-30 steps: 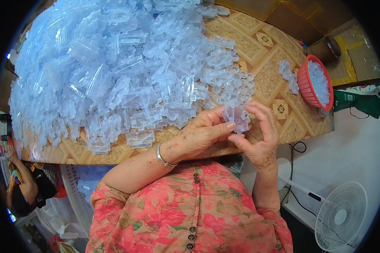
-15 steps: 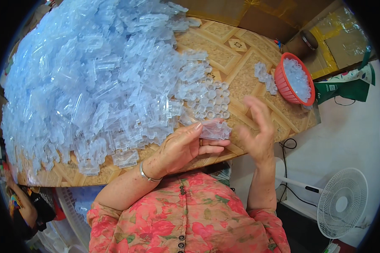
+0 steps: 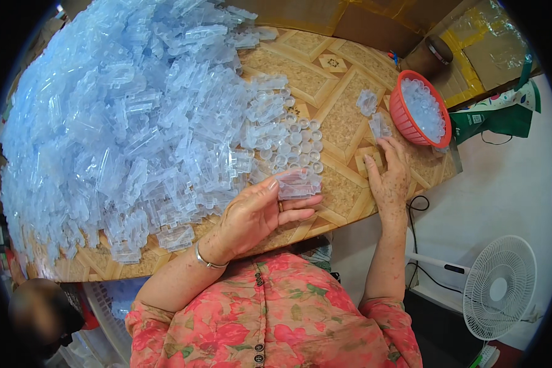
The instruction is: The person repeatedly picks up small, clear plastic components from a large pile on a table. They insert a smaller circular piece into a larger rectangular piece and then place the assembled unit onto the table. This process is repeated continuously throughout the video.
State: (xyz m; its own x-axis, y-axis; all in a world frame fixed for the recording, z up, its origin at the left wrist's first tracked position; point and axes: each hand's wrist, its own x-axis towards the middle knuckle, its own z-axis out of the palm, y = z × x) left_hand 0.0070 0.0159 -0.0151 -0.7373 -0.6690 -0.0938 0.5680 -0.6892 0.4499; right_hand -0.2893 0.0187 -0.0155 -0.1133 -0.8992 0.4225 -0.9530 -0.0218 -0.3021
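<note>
My left hand [image 3: 254,211] is palm up over the table's near edge. Its thumb presses a few clear plastic pieces [image 3: 299,185] onto the fingers, a silver bangle on its wrist. My right hand [image 3: 389,178] reaches over the table's right side, thumb and fingers apart. Its fingertips are at the near end of a clear plastic piece [image 3: 379,125] beside the red basket; whether they touch it I cannot tell. Another small clear piece [image 3: 367,102] lies farther back. Small round clear caps [image 3: 300,136] sit in rows beyond my left hand.
A huge heap of clear plastic pieces [image 3: 135,122] covers the left of the wood-patterned table [image 3: 343,135]. The red basket [image 3: 401,116] holds clear parts. Behind stand a brown jar [image 3: 424,58] and cardboard [image 3: 374,24]. A white fan [image 3: 498,288] is at lower right. A blurred person [image 3: 46,313] is at lower left.
My right hand has moved away from my left, forward and right to the loose pieces by the basket. The left keeps its hold. The view has shifted slightly.
</note>
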